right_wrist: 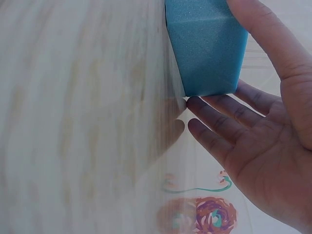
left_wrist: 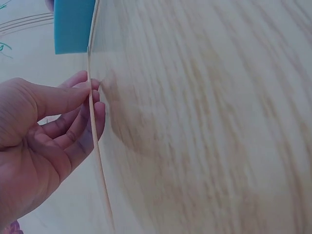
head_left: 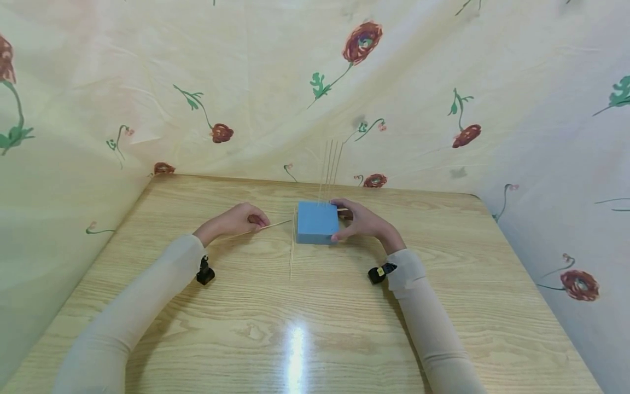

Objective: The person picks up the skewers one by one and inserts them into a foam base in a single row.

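A blue foam block (head_left: 317,220) sits on the table, with several thin sticks (head_left: 336,164) standing up from its back edge. My right hand (head_left: 361,220) holds the block from the right, thumb at the front corner and fingers at the far side. In the left wrist view, my left hand (left_wrist: 46,141) pinches a thin wooden stick (left_wrist: 100,165) between thumb and fingertips. That stick points toward the left side of the block, its tip close to it. Along the block's left side lie more thin sticks (head_left: 292,257) on the table.
The wood-grain table (head_left: 236,323) reaches back to a flower-patterned cloth (head_left: 275,71), which also hangs at both sides. Small black cameras are strapped at the left wrist (head_left: 204,273) and right wrist (head_left: 378,274). A bright reflection shows on the tabletop in front.
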`<state>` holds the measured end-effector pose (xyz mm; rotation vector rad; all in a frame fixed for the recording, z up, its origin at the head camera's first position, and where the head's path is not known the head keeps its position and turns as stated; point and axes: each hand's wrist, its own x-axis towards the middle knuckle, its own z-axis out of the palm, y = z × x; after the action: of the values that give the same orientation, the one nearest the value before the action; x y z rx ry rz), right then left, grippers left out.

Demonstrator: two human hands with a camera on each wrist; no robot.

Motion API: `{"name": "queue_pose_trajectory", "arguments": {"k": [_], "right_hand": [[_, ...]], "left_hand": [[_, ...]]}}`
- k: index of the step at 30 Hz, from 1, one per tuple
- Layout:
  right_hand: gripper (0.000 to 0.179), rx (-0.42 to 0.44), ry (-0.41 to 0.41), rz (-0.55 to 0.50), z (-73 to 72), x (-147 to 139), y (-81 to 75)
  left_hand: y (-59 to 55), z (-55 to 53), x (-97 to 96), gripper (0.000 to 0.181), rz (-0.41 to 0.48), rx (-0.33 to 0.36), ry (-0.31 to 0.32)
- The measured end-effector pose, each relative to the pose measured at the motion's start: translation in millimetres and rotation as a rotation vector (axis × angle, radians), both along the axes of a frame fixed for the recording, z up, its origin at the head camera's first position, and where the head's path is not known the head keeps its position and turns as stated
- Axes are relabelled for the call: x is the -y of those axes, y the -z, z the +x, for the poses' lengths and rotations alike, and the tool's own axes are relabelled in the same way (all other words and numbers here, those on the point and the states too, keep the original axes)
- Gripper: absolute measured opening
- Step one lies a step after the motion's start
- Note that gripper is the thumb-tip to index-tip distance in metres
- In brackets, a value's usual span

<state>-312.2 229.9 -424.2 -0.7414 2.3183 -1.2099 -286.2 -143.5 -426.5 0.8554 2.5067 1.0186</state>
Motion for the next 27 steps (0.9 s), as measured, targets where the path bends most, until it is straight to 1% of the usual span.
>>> {"name": "queue_pose_trajectory", "arguments": {"k": [6, 13, 16, 22, 27], "right_hand": [[0.102, -0.007, 0.004, 0.008, -0.1, -1, 1.4], [0.101, 0.004, 0.014, 0.016, 0.7, -1, 4.8], [0.101, 0.010, 0.016, 0.020, 1.9, 0, 5.3], [0.102, 0.007, 0.019, 0.017, 0.3, 1, 3.5], [0.102, 0.006, 0.020, 0.014, -1.8, 1, 2.0]], "left_hand": [[-1.4, -0.2, -1.6, 0.023, 0.009, -0.007, 0.020], [-2.5, -2.3, -1.7, 0.023, -0.017, -0.018, 0.022], [-5.1, -2.9, -2.0, 0.024, -0.020, -0.031, 0.035], [-12.4, -7.9, -2.8, 0.023, -0.015, -0.079, 0.057], [-20.4, -10.1, -3.6, 0.022, -0.020, -0.074, 0.055]]}}
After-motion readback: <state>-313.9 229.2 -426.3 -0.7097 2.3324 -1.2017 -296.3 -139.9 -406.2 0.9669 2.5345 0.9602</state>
